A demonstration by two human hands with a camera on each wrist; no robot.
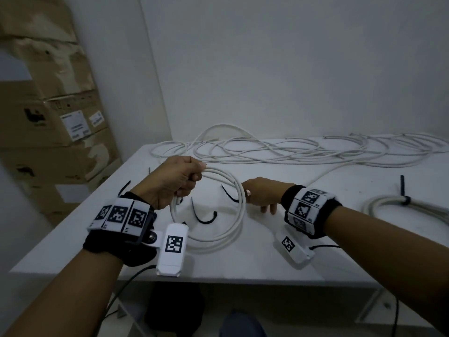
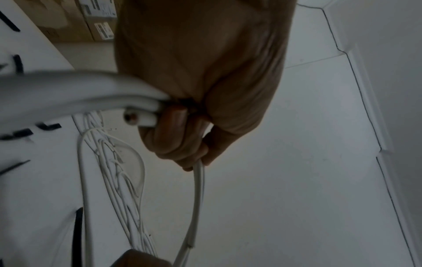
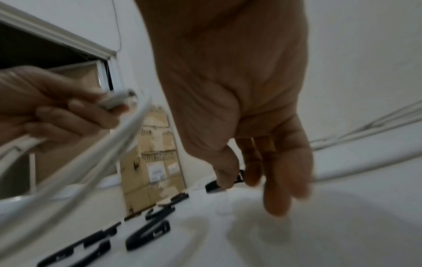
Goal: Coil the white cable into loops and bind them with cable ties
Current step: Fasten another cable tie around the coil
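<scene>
Left hand (image 1: 176, 181) grips the coiled white cable (image 1: 228, 229) to keep its loops together; right hand (image 3: 239, 144) apparently pinches a black cable tie (image 3: 213, 187) for binding.

left hand (image 1: 173, 181): fist-curled grip, raised | right hand (image 1: 261, 194): thumb-forefinger pinch grip, other fingers loose

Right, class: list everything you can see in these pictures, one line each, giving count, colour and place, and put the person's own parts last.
coiled loops: one bundle, white, held above the table's near middle.
loose cable: one long tangle, white, along the table's far edge.
bound coil: one, white with a dark tie, table's right side.
cable ties: several, black, lying loose near the loops.
table: one, white.
cardboard boxes: a stack, brown, far left by the wall.
left hand: grips the loops at their top.
right hand: pinches a black tie.
</scene>
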